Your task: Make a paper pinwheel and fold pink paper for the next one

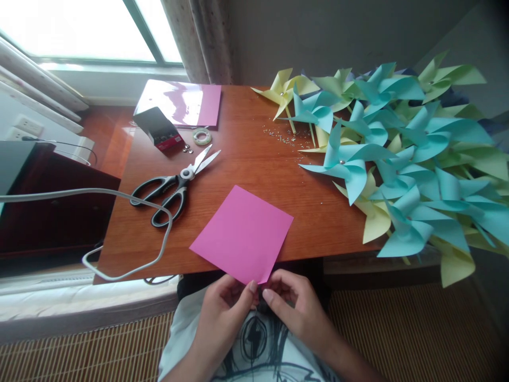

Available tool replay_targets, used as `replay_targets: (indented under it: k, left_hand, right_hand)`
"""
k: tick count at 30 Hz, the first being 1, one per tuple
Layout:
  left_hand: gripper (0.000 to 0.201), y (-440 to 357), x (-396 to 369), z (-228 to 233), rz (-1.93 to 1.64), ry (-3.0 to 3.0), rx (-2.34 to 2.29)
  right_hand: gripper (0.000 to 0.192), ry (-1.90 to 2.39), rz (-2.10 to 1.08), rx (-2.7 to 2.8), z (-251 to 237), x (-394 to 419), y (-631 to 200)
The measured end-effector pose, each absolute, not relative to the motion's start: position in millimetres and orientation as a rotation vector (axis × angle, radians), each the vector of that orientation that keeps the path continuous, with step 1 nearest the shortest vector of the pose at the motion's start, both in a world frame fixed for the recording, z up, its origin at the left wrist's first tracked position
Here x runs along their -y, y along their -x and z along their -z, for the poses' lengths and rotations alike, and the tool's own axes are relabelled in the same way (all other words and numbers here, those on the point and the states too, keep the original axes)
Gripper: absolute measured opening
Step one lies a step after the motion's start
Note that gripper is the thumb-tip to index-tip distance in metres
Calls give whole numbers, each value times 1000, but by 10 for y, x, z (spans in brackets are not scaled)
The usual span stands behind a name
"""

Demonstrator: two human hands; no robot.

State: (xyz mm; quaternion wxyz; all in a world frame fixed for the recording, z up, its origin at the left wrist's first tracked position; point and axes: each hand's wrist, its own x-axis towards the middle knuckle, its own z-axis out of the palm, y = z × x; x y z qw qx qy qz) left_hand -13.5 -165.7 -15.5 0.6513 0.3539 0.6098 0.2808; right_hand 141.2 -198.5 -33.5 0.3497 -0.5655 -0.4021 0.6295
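1. the left hand (222, 310) and the right hand (296, 302) meet just below the near edge of the brown wooden table (254, 159), over the person's lap.
2. the fingers of both hands are narrow and pinch the near corner of a square sheet of pink paper (242, 233); the thumbs lie close to each other at that corner.
3. the pink sheet lies flat on the table, turned like a diamond, and its near corner goes a little past the table edge.
4. black-handled metal scissors (175, 191) lie open to the left of the sheet, apart from it.
5. a thick white cable (131, 199) bends over the left edge of the table and passes under the scissor handles.
6. farther back are a small dark box with a red side (161, 130), a roll of clear tape (202, 136) and a stack of glossy pink paper sheets (183, 103).
7. on the right side, a big pile of paper pinwheels in light blue, yellow and green (401, 154) covers the table and hangs over its edge.
8. small silver pins (286, 135) are scattered near the pile.
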Motion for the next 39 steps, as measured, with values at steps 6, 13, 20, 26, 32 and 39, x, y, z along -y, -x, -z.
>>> replay_targets:
  k: [6, 13, 20, 26, 32, 39]
  left_hand:
    - [27, 133, 1643, 136, -630, -762, -1383]
    - [27, 125, 1650, 144, -640, -774, -1372]
    - [24, 131, 1649, 150, -654, -835, -1370]
    - [19, 167, 1684, 168, -697, -1015, -1375]
    - [17, 187, 1596, 127, -722, -1155, -1363]
    - [19, 152, 1440, 72, -757, -1164, -1267]
  right_hand:
    - [24, 1321, -1669, 653, 398, 1954, -1209]
    - [26, 1352, -1624, 639, 392, 1961, -1197]
    - [24, 1350, -1623, 636, 377, 1943, -1215]
    - [20, 1317, -1638, 635, 351, 1919, -1238]
    - [12, 1267, -1593, 722, 309, 1861, -1309]
    - [14, 1211, -1560, 704, 212, 1731, -1342]
